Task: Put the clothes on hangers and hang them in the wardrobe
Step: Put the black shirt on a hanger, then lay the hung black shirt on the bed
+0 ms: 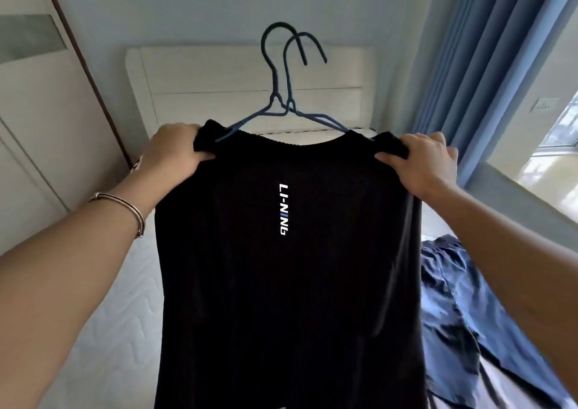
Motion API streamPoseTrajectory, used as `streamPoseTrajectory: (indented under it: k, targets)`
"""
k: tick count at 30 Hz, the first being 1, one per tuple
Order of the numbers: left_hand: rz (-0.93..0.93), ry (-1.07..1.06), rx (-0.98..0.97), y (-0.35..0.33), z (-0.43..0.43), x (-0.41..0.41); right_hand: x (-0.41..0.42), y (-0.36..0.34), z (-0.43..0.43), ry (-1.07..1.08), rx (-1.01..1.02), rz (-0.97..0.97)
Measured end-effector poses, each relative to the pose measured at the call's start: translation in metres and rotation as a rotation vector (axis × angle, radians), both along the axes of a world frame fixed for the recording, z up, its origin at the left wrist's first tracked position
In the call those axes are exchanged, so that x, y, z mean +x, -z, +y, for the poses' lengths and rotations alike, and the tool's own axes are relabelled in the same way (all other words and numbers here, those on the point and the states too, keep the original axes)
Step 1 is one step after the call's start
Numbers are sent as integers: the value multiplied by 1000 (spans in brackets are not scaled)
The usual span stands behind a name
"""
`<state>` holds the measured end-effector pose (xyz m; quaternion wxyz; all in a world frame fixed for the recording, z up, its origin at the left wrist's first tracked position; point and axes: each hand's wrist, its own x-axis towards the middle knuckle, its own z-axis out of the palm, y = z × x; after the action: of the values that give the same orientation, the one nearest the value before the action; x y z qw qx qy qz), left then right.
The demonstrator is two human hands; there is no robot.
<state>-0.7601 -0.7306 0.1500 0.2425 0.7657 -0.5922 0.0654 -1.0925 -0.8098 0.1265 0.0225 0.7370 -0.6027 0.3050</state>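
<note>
Hem of the black shirt cut off by the bottom edge; the shirt hides the lower arms of both hangers. Fingertips of the left hand and right hand hidden behind its shoulders. At right, the blue garment is blurred, kind undetermined.

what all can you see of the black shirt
The black shirt is thin, smooth-looking cloth with white LI-NING lettering, one letter blue, running down its middle. It hangs upright and spread out in the air over a bed. The left hand and right hand each grip one shoulder, bunching the cloth. Two dark blue hangers reach into its neck opening, hooks up. Its lower edge is out of view.
</note>
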Motion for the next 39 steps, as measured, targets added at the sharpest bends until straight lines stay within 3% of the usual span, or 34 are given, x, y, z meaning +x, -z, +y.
streamPoseTrajectory:
  k: [6,13,20,23,27,31,35,39]
  targets:
    - [-141,-145,180,88,-84,18,24,93,-80,34,208,40]
    - [87,-234,382,215,-172,35,44,207,-158,38,479,-14]
    - [318,-311,325,311,-248,51,75,292,-229,77,544,-158]
    - [425,-234,353,356,-259,45,84,338,-238,5,622,-209]
    - [565,-141,651,426,-231,32,86,399,-219,-161,855,-3]
    - [515,-78,851,481,-179,22,76,449,-176,-133,1093,92]
    - [563,-121,893,521,-103,18,57,495,-101,71,1204,-119]
    - [691,-397,835,540,-16,15,35,519,-11,439,1188,-367]
